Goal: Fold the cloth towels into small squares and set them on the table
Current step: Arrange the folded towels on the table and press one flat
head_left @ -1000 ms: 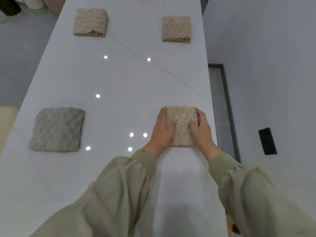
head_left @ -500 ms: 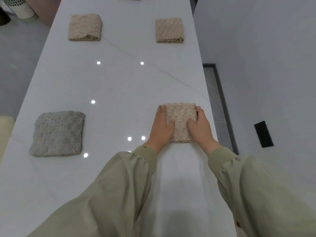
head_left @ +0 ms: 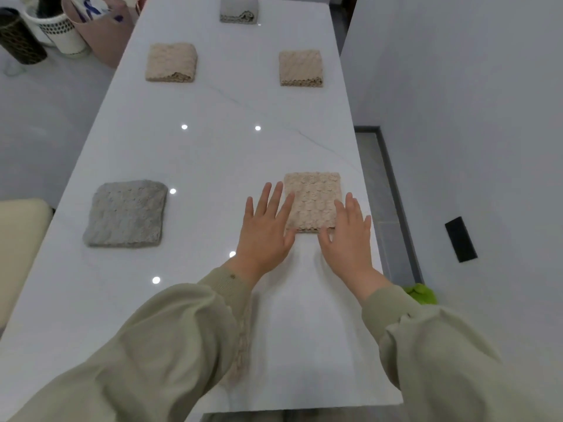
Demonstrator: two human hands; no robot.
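Now the beige, bumpy-textured towel lies folded into a near-square on the right near part of the white marbled surface. It is slightly longer near-to-far, with its layered edges facing near. Since a second ago both hands have drawn back off it. The left hand and right hand are spread flat, with only the fingertips at its sides.
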